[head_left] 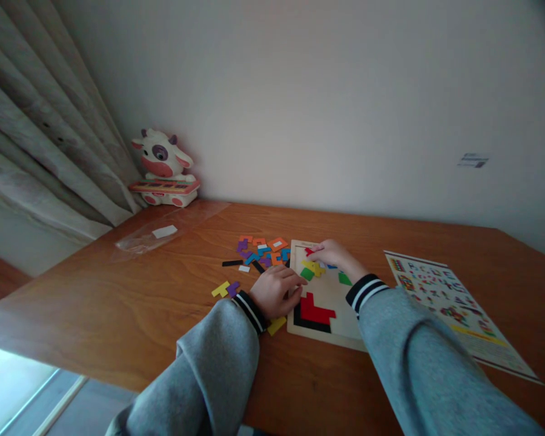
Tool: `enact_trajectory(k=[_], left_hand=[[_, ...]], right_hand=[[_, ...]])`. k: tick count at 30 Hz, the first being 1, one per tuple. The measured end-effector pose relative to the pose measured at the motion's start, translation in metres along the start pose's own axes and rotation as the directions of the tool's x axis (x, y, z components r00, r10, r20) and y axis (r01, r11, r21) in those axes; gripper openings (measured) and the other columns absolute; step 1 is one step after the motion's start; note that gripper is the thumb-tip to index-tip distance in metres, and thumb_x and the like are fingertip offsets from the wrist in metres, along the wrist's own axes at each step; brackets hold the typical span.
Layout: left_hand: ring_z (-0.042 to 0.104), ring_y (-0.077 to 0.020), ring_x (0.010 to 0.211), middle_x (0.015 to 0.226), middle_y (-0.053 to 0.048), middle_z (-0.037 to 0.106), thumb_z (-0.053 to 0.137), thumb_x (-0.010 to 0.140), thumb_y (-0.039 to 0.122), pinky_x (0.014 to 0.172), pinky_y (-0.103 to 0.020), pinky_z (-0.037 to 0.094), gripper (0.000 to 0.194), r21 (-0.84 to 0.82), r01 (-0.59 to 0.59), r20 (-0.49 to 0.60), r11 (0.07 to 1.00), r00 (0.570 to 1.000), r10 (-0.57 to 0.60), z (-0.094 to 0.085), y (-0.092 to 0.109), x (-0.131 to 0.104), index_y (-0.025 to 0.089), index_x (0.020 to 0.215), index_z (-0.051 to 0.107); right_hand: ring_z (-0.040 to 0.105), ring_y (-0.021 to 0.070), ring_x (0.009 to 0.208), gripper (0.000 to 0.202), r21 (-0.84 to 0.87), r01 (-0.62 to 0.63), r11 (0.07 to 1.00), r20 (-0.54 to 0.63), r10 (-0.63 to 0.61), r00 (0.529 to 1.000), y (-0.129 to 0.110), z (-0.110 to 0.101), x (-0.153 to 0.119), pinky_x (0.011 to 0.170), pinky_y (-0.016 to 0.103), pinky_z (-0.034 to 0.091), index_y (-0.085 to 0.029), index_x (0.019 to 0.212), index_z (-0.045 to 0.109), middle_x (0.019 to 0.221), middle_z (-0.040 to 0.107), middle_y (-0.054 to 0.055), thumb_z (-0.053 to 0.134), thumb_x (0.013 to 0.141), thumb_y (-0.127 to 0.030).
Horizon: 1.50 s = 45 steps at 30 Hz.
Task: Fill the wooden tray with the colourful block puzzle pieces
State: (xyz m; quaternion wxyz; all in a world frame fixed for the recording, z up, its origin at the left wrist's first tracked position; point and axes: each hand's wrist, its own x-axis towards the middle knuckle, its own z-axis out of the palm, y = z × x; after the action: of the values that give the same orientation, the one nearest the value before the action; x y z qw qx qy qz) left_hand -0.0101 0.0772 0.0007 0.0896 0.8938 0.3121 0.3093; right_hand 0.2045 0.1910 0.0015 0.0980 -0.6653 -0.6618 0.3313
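Note:
A wooden puzzle board [345, 341] with a pale tray lies in front of me. Near its far left corner, the fingers of my right hand [333, 254] are closed on a small red puzzle piece [308, 251]. My left hand [278, 290] rests over the board's left edge, thumb and forefinger apart, with nothing visible in it. Inside the tray lie a large red piece [315, 310], a black piece [312, 321] along the near left corner, a yellow piece [317, 268] and green pieces [307, 274]. A blue piece is partly hidden by my right hand.
Several loose coloured pieces [258, 251] are heaped left of the board. A yellow piece [220, 289] and a purple piece [233, 289] lie nearer. On the right is a printed sheet [458, 303]. Clear plastic wrap [140, 242] and a cow toy [166, 169] are at the far left.

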Motion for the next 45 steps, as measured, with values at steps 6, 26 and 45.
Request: enact_trajectory(k=[6,26,45], left_hand=[[0.062,-0.0217,0.091,0.098,-0.008,0.071,0.050,0.088,0.018,0.086,-0.037,0.050,0.022,0.007,-0.005,0.015,1.000,1.000,0.005,0.002,0.000,0.000,0.017,0.101,0.067],[0.061,-0.0211,0.098,0.103,-0.009,0.069,0.052,0.092,0.022,0.091,-0.036,0.049,0.021,-0.035,-0.029,0.066,0.999,0.997,0.031,0.001,0.003,0.002,0.017,0.109,0.063],[0.066,-0.0206,0.093,0.100,-0.010,0.072,0.058,0.093,0.037,0.089,-0.034,0.051,0.031,-0.117,-0.018,0.026,0.993,0.999,0.021,0.007,0.023,0.003,0.018,0.117,0.064]], right_hand=[[0.064,0.0217,0.100,0.030,0.053,0.101,0.994,-0.155,-0.091,0.984,-0.003,-0.001,-0.006,0.084,0.042,0.055,-0.017,0.119,0.060,0.120,0.062,0.008,0.060,0.094,-0.034],[0.066,0.0197,0.071,0.025,0.261,0.437,0.861,-0.238,-0.382,0.893,0.062,0.013,-0.141,0.063,0.031,0.052,-0.023,0.087,0.067,0.080,0.072,0.004,0.063,0.085,-0.047],[0.067,0.0227,0.095,0.016,0.360,0.605,0.710,-0.288,-0.532,0.796,0.061,0.015,-0.142,0.084,0.037,0.057,-0.026,0.089,0.074,0.098,0.071,0.007,0.065,0.085,-0.039]])
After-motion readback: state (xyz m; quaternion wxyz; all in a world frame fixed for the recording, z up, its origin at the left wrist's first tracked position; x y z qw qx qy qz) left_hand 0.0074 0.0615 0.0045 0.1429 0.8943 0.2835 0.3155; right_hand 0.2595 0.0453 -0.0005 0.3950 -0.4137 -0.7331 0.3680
